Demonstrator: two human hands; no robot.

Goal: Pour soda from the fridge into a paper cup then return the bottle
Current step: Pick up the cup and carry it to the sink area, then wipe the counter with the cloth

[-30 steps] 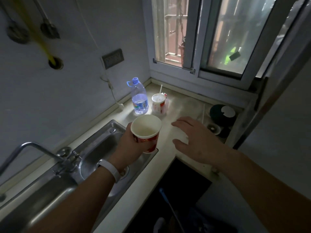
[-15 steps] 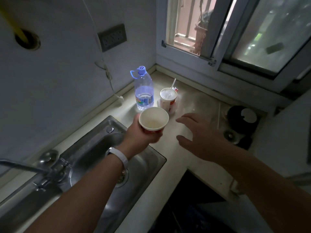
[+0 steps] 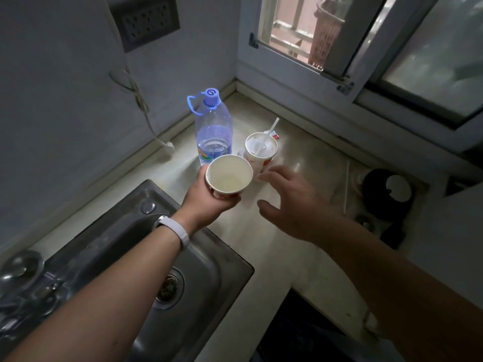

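Head view, left to right: steel sink [image 3: 183, 259] low on the left; left hand [image 3: 209, 202], fingers wrapped round the base of an empty paper cup [image 3: 229, 174], held upright over the pale desk [image 3: 300, 158] just in front of a blue-capped water bottle [image 3: 213, 126] and beside a used cup with a straw [image 3: 261, 150]; right hand [image 3: 292, 205] hovering close by, fingers spread and holding nothing. No soda bottle or fridge in sight. Best set down flat on bare desk, apart from the used cup, away from the sink edge, steadied before release.
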